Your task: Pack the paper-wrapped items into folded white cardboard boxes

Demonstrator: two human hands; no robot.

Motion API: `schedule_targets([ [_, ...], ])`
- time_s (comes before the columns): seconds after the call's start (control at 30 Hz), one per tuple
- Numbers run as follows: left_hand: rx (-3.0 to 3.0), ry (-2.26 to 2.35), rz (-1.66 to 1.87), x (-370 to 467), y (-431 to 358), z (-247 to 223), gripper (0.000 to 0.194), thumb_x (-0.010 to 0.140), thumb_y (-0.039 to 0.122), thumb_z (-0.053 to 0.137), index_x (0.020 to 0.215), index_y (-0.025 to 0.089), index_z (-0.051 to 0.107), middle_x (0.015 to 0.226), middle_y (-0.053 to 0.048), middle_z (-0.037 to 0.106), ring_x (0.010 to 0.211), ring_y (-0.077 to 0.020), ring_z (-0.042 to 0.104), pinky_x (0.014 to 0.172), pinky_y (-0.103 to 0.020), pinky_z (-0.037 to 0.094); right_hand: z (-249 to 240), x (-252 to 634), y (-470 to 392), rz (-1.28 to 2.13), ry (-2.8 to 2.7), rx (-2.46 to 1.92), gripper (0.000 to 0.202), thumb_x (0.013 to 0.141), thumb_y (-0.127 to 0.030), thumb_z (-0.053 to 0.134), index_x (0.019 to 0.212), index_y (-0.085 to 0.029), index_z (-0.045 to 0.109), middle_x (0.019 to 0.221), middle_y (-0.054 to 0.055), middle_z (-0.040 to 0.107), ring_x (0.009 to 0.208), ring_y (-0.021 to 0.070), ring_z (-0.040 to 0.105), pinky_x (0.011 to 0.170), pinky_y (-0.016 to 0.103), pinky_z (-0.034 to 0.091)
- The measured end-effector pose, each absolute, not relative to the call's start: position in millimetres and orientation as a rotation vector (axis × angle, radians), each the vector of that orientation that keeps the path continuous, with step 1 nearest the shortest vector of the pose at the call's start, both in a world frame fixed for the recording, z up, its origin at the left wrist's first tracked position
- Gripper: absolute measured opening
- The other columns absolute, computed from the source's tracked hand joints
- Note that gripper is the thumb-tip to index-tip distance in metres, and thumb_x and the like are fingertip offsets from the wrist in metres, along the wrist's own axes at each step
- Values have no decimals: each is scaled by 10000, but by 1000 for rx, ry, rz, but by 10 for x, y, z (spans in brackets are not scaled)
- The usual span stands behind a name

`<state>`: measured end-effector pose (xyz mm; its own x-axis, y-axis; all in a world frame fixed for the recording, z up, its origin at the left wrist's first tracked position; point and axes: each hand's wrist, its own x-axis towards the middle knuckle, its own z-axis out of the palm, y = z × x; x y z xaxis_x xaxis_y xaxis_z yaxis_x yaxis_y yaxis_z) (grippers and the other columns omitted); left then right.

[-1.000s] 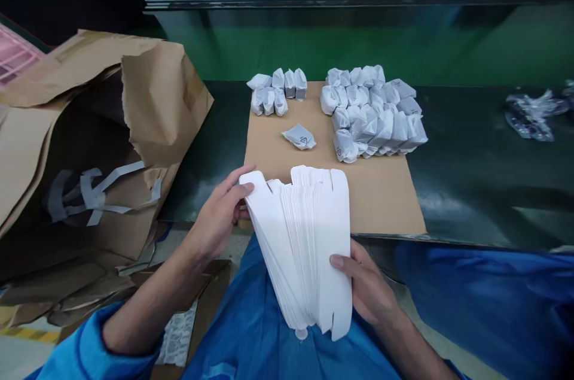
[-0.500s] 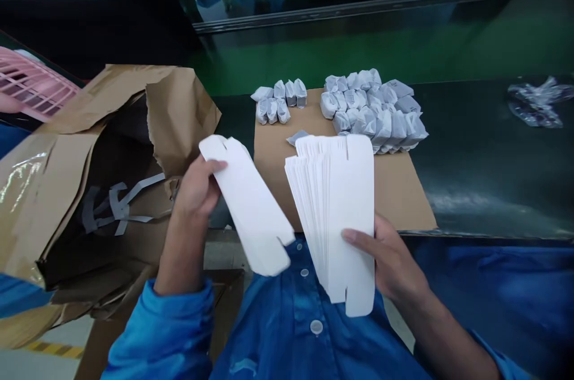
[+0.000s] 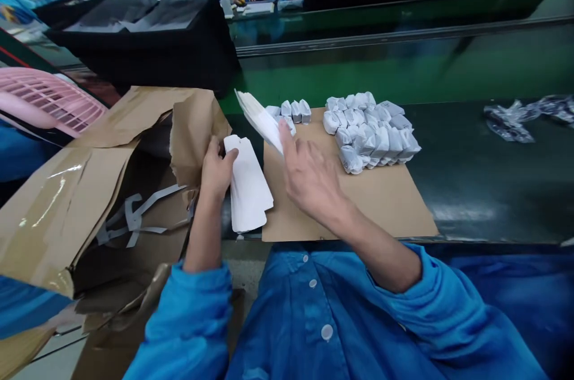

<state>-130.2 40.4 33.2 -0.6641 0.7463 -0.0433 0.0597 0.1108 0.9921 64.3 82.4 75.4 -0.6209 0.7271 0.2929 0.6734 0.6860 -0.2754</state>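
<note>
My left hand (image 3: pixel 217 170) grips a stack of flat white card pieces (image 3: pixel 249 185) beside the opened carton, thumb on top. Reaching across to the left, my right hand (image 3: pixel 309 173) is closed on another fanned stack of white cards (image 3: pixel 260 118), tilted above the upper left of a brown cardboard sheet (image 3: pixel 350 206). On that sheet stands a large group of white-wrapped packets (image 3: pixel 370 131). A smaller group of wrapped packets (image 3: pixel 296 111) is at its upper left, partly hidden by the raised cards.
An open brown carton (image 3: pixel 107 152) with loose white strips lies at left, near a pink fan (image 3: pixel 49 99). Behind it is a black bin (image 3: pixel 147 45). Clear plastic (image 3: pixel 515 119) lies at right on the dark green surface. People in blue sit across the table.
My right hand has moved up and left with its stack of cards, which now tilts. My left hand has shifted slightly right with its cards. The view has tipped upward.
</note>
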Motion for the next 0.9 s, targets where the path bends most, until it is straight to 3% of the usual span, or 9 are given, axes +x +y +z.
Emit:
schedule_targets([
  [0.07, 798, 1748, 1725, -997, 80, 438, 673, 836, 570, 602, 1419, 274, 444, 1473, -87, 518, 1375, -245, 479, 1045, -356, 477, 683, 546, 667, 157, -2500, -1073, 695, 911, -22, 240, 1597, -109, 172, 1088, 227, 617, 1025, 339, 572, 788, 509, 557],
  [0.13, 771, 1406, 1817, -693, -192, 509, 766, 841, 709, 526, 1462, 274, 412, 1499, -118, 501, 1371, -294, 492, 1047, -427, 489, 582, 468, 441, 183, -2496, -958, 644, 962, -56, 190, 1599, -154, 181, 1156, 222, 621, 1078, 334, 572, 837, 534, 550],
  [0.27, 650, 1525, 1942, -456, -391, 522, 534, 898, 441, 601, 1385, 233, 533, 1351, -53, 636, 1363, -250, 505, 1147, -360, 412, 479, 447, 35, 370, -2553, -656, 547, 1004, -154, 308, 1551, -170, 293, 1470, 210, 484, 1342, 370, 450, 1027, 606, 463],
  [0.37, 621, 1490, 1926, -598, -330, 455, 503, 838, 256, 623, 1339, 231, 580, 1258, -14, 692, 1297, -236, 563, 1141, -347, 423, 582, 578, 71, 601, -2518, -608, 552, 972, -291, 507, 1490, -138, 394, 1527, 203, 433, 1395, 383, 407, 1100, 599, 410],
  [0.43, 600, 1401, 1876, -710, -245, 406, 507, 794, 252, 627, 1298, 208, 610, 1208, -27, 718, 1246, -258, 601, 1092, -363, 472, 653, 660, 249, 836, -2324, -707, 663, 912, -392, 615, 1492, -162, 392, 1542, 171, 425, 1397, 372, 415, 1126, 590, 388],
  [0.5, 591, 1346, 1807, -790, -124, 370, 508, 758, 304, 615, 1251, 182, 635, 1166, -54, 736, 1178, -288, 640, 1013, -388, 529, 653, 681, 445, 1267, -2037, -813, 669, 888, -447, 635, 1461, -174, 427, 1484, 151, 504, 1325, 346, 509, 1083, 561, 444],
  [0.63, 758, 1460, 1656, -965, 188, 388, 523, 732, 396, 638, 1184, 134, 665, 1157, -120, 729, 1132, -333, 653, 945, -432, 554, 469, 535, 682, 2189, -1388, -752, 497, 815, -468, 702, 1168, -124, 635, 1093, 142, 738, 943, 295, 710, 831, 452, 590],
  [0.77, 861, 1778, 1724, -1233, 228, 424, 785, 720, 428, 778, 1417, 197, 503, 1420, -135, 562, 1319, -321, 519, 1071, -415, 462, 325, 312, 837, 2114, -1182, -845, 379, 760, -328, 738, 1077, -138, 652, 1061, 116, 751, 888, 250, 711, 839, 412, 585],
  [0.9, 1046, 2047, 1676, -1159, -311, 106, 731, 910, 481, 581, 1542, 227, 315, 1555, -154, 412, 1424, -270, 427, 1168, -408, 357, 264, 188, 976, 1968, -1323, -1000, 375, 771, -316, 726, 1093, -147, 635, 1133, 115, 730, 992, 266, 680, 906, 446, 550],
])
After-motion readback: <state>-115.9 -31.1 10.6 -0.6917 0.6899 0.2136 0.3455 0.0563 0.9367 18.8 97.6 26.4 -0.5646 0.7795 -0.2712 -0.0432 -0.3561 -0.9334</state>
